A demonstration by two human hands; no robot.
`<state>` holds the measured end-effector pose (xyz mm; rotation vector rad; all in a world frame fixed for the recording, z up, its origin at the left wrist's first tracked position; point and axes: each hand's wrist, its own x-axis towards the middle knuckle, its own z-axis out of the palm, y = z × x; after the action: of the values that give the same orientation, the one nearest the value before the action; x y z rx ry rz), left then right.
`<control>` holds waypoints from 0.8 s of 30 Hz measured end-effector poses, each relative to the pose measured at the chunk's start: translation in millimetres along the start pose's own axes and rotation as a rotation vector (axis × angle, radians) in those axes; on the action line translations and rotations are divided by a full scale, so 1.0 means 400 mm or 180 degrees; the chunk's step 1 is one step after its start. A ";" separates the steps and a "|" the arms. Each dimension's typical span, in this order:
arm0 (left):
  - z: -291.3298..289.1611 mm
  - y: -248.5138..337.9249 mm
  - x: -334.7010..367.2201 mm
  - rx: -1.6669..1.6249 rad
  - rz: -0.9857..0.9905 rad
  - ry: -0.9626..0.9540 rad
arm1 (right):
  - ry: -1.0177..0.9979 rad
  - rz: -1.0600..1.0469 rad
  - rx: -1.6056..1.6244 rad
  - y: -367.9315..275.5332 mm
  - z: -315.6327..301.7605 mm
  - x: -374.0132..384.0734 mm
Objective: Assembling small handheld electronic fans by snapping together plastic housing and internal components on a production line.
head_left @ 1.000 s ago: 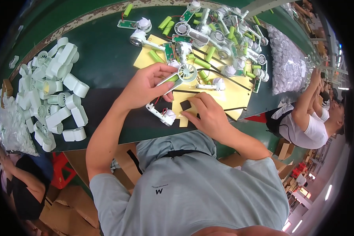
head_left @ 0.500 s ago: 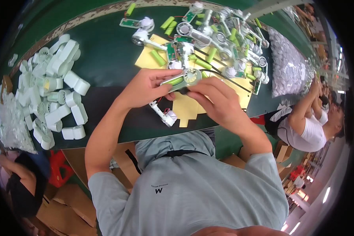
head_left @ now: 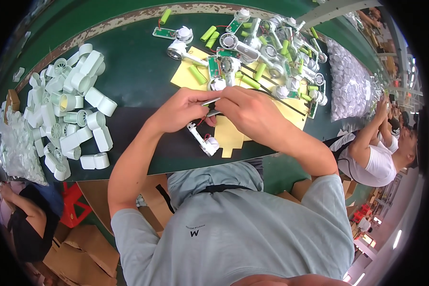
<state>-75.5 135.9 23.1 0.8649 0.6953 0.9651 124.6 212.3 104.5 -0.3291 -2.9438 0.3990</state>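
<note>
Between my hands is a pale green fan casing [head_left: 211, 101], mostly covered by my fingers. My left hand [head_left: 186, 110] is closed on its left end. My right hand [head_left: 251, 112] bends over the other end, fingers pressed to the casing, hiding whatever else they pinch. Just below, a white fan inner part [head_left: 206, 142] with red wires lies at an angle on the dark mat. Beyond my fingers, a fan assembly with a green circuit board [head_left: 214, 66] and a green battery cell [head_left: 197, 75] rest on yellow card [head_left: 182, 78].
Pale green casings [head_left: 83, 136] are heaped on the left, beside a clear plastic bag [head_left: 16, 148]. More fan assemblies [head_left: 269, 50] with wired batteries crowd the far right. A bag of white round parts [head_left: 345, 81] stands past them. People sit at both sides.
My right hand has moved left and rolled over the casing, which has tilted and is now mostly hidden. The casing's fan grille and battery showed before. The whole view has shifted slightly.
</note>
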 end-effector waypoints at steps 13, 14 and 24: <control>0.064 0.047 0.006 -0.0872 0.0378 0.0226 | 0.1484 0.0846 0.0968 -0.145 0.146 -0.095; 0.071 0.052 -0.001 -0.1067 0.0501 0.0352 | 0.1863 0.0739 0.0879 -0.155 0.181 -0.080; 0.058 0.050 -0.012 -0.0686 0.1209 0.1347 | 0.1807 0.0773 0.2068 -0.072 0.117 -0.074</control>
<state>-66.7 130.4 52.4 0.6148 0.7803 1.5630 139.1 166.6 64.4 -0.5856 -2.0896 1.0512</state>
